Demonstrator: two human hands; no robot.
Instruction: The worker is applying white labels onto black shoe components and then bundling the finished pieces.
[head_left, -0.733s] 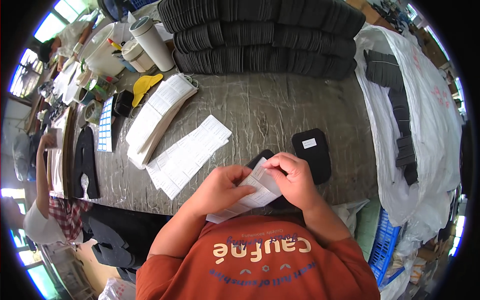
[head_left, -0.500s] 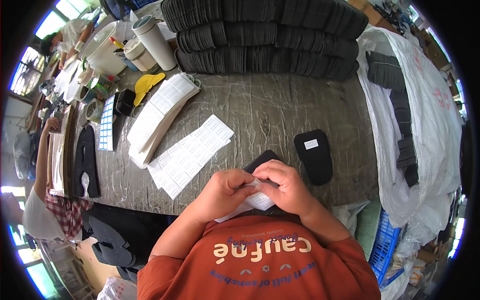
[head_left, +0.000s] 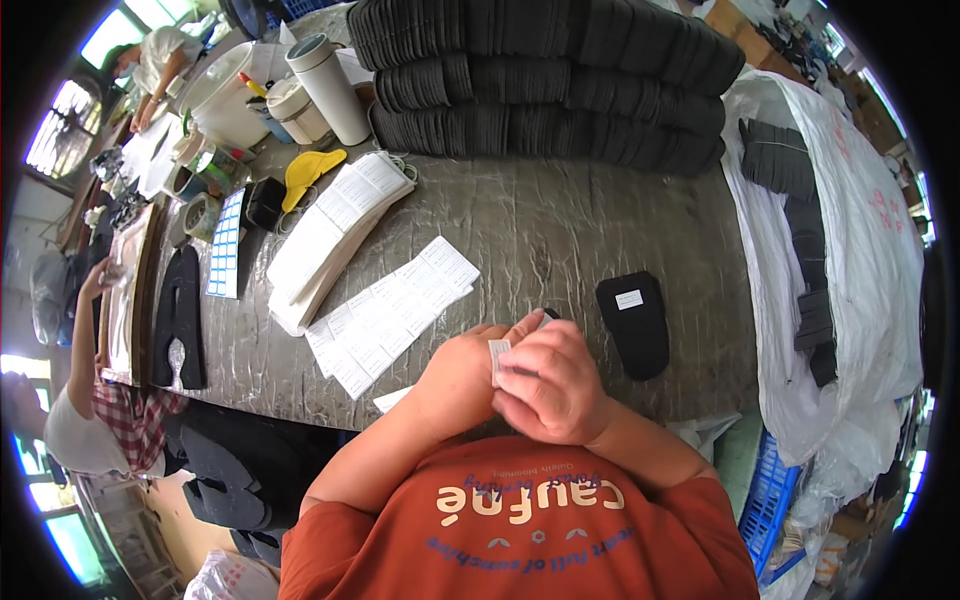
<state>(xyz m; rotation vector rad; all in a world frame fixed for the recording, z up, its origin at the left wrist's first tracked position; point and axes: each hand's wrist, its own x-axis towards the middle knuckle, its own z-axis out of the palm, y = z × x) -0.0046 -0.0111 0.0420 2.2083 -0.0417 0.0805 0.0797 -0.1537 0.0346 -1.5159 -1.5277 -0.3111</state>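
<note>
My right hand [head_left: 552, 385] is closed, pinching a small white paper label [head_left: 498, 358] by its edge in front of my left hand. My left hand [head_left: 462, 375] reaches over a black insole [head_left: 549, 316], its visible finger stretched out along it. Most of that insole and the other left fingers are hidden behind my hands. A strip of white label paper [head_left: 389, 400] pokes out beside my left forearm. To the right lies another black insole [head_left: 635, 345] with a white label stuck on its upper part.
Printed label sheets [head_left: 395, 315] lie left of my hands, beside a thick stack of them [head_left: 340, 235]. Piled black insoles [head_left: 545, 130] line the table's back. A white sack [head_left: 865, 230] stands right. A tumbler [head_left: 328, 90] is far left; another person [head_left: 95, 430] works at left.
My hands have come apart from their shared pinch on the label strip. The right now holds a single small label, while the left has stretched over the insole. The view has shifted slightly.
</note>
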